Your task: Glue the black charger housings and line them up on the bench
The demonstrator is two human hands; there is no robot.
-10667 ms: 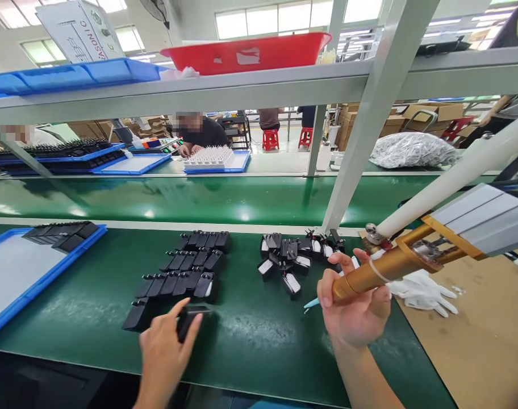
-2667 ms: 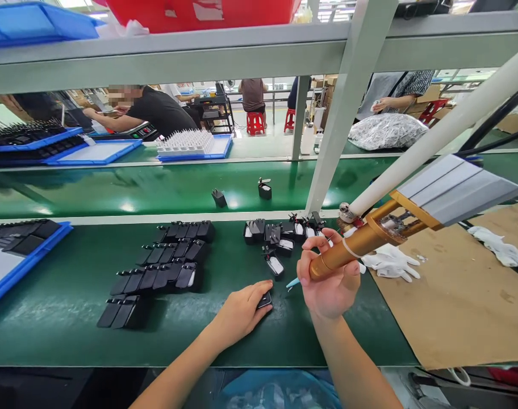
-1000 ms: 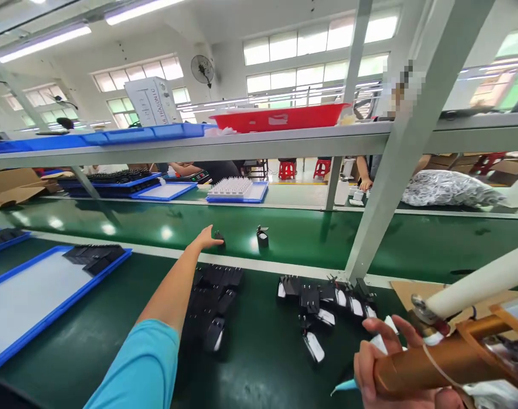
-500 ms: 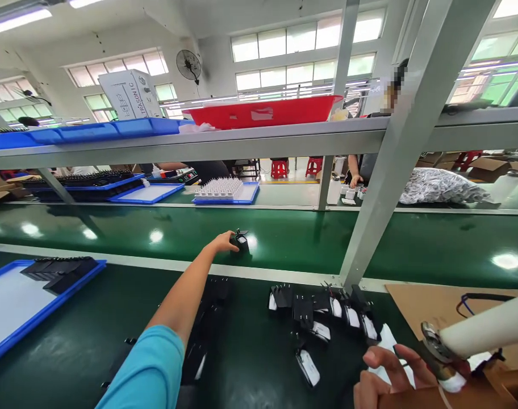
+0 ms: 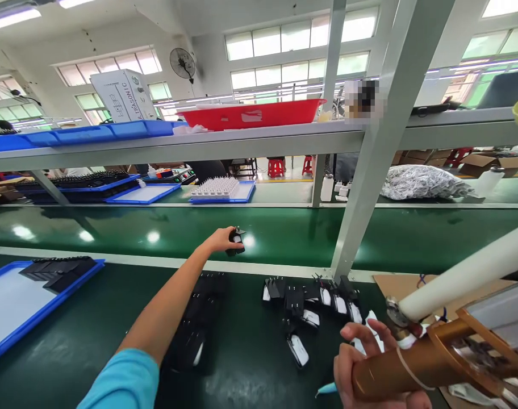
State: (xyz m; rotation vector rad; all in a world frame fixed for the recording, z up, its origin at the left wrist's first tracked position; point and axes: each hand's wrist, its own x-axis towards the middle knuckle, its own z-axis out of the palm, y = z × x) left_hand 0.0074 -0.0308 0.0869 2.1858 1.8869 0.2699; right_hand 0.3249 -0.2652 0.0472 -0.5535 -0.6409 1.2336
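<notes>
Over the green belt, my left hand (image 5: 223, 241) grips a small black plastic device (image 5: 235, 243) with thin prongs and a pale patch. At the lower right, my right hand (image 5: 348, 363) has its fingers curled around a brown cylindrical tool (image 5: 395, 372), which covers the palm. A white tube (image 5: 463, 278) joins this tool through a metal fitting. A pale blue pointed tip (image 5: 327, 389) shows beside the right hand; what it belongs to is hidden. Several similar black devices with white faces (image 5: 299, 350) lie on the dark green bench between my arms.
More black devices (image 5: 205, 309) lie under my left forearm. A blue-rimmed tray (image 5: 50, 326) holds black parts at the left. A slanted grey post (image 5: 365, 187) and a shelf beam (image 5: 242, 145) cross ahead. Cardboard (image 5: 384, 281) lies at the right; a white-spiked tray (image 5: 220, 190) stands beyond the belt.
My left hand has drawn slightly back with the black device, which now sits tilted closer in its fingers. The right hand and brown tool appear further left, and more of the tool shows.
</notes>
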